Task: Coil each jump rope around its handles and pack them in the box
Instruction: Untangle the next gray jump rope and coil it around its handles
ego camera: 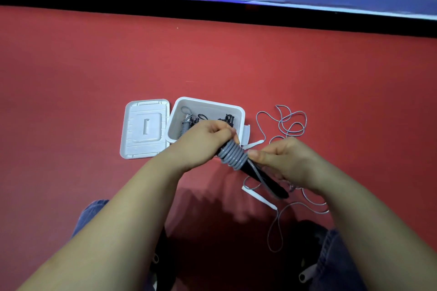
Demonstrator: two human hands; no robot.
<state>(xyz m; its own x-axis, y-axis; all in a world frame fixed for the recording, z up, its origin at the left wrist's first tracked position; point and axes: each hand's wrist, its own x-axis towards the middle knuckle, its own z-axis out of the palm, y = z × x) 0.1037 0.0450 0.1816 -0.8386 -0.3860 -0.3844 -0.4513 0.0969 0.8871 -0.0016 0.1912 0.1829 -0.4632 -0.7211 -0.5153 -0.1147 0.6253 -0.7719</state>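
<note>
A jump rope with black handles (272,183) and thick grey cord coiled around them (231,155) is held over the red floor, just in front of the white box (176,117). My left hand (203,140) grips the upper end of the handles. My right hand (281,160) pinches the cord at the coil's lower end. Inside the box lie coiled ropes with black handles (227,119). A second rope with white handles (260,198) and thin grey cord (289,123) lies loose on the floor to the right.
The box's white lid (144,129) lies flat to the left of the box. Red floor (94,73) spreads all around, ending at a black strip and a blue wall at the far side. My knees in blue jeans (338,262) are at the bottom.
</note>
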